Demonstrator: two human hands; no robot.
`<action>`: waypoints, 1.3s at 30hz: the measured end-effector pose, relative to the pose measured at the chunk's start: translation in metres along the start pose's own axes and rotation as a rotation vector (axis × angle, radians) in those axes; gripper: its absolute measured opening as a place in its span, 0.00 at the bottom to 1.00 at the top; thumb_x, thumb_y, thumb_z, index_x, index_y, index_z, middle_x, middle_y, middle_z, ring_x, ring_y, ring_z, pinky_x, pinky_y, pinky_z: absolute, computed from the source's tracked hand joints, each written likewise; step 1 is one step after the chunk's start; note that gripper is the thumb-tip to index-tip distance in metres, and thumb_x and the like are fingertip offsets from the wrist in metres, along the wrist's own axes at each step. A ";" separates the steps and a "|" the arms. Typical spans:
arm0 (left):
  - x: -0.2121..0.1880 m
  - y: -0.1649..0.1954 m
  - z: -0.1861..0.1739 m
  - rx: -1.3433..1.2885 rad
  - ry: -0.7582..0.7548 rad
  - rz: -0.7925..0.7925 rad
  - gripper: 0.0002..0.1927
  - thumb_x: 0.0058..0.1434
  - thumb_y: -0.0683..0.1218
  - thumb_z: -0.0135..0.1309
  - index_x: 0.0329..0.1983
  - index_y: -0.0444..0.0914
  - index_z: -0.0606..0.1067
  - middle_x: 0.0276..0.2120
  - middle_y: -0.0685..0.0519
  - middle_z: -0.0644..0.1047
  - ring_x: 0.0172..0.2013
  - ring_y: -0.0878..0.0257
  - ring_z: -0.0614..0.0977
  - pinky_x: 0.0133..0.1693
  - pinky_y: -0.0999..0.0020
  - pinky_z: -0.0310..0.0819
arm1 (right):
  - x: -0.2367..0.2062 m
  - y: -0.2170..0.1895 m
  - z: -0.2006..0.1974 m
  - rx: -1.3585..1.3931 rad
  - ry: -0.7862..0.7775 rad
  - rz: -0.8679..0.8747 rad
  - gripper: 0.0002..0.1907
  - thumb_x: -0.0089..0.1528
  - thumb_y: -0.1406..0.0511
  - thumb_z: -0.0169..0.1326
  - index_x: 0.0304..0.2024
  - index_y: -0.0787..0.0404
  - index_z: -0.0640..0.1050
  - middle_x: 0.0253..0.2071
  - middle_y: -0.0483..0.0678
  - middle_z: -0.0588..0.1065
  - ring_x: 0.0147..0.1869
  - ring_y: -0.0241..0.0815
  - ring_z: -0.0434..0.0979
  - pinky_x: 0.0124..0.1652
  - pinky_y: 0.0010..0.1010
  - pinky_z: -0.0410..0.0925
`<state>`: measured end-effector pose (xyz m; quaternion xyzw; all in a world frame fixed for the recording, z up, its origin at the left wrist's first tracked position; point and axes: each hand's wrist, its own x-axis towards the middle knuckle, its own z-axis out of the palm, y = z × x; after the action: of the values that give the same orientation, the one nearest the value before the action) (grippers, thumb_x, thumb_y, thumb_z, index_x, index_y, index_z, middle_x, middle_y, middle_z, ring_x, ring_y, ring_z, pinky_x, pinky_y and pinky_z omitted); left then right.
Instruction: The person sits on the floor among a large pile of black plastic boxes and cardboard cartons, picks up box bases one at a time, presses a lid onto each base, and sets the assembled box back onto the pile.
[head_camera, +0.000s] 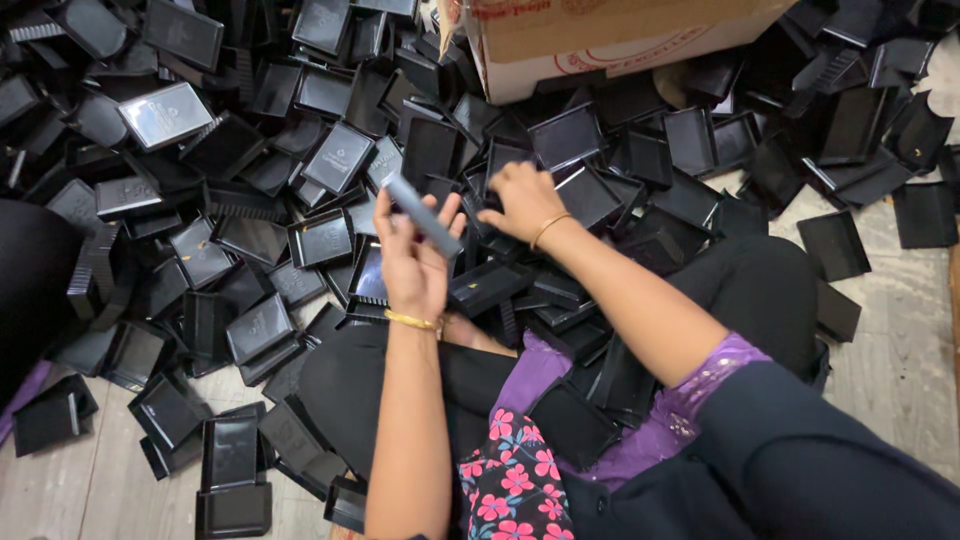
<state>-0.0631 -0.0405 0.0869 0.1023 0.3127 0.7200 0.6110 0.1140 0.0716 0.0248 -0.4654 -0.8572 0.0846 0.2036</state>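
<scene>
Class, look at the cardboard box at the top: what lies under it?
The cardboard box rests on the heap of black trays; several poke out beneath its lower edge. Whatever lies deeper under it, floor included, is covered.

Dozens of black trays (322, 238); one cardboard box (600, 40).

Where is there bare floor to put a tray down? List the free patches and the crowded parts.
Bare floor shows at the right, between the scattered black trays and the seated person's knee. A smaller patch lies at the lower left, beside the stacked trays. The heap ahead of both hands, up to the cardboard box, is packed.
</scene>
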 end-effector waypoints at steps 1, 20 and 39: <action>0.004 0.000 -0.005 -0.088 0.001 -0.031 0.22 0.66 0.56 0.42 0.63 0.53 0.62 0.50 0.50 0.76 0.51 0.49 0.82 0.50 0.49 0.80 | -0.003 -0.004 -0.002 0.032 -0.081 0.041 0.21 0.52 0.55 0.69 0.41 0.58 0.80 0.44 0.52 0.75 0.47 0.58 0.78 0.45 0.47 0.71; 0.036 -0.052 -0.027 -0.088 -0.124 -0.076 0.32 0.73 0.66 0.34 0.58 0.37 0.71 0.56 0.42 0.77 0.55 0.49 0.79 0.58 0.53 0.74 | -0.078 -0.062 -0.066 0.687 -0.120 0.521 0.38 0.50 0.64 0.73 0.58 0.58 0.68 0.49 0.51 0.75 0.45 0.42 0.75 0.45 0.31 0.71; 0.034 -0.039 -0.020 1.065 -0.032 0.463 0.32 0.76 0.60 0.34 0.29 0.33 0.76 0.23 0.49 0.77 0.27 0.57 0.78 0.35 0.65 0.72 | -0.084 -0.046 -0.081 1.660 -0.425 0.806 0.29 0.64 0.56 0.61 0.61 0.69 0.77 0.50 0.49 0.81 0.50 0.39 0.82 0.53 0.31 0.73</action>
<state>-0.0497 -0.0124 0.0403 0.4720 0.5919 0.5769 0.3066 0.1541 -0.0275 0.0910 -0.4080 -0.3170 0.8142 0.2648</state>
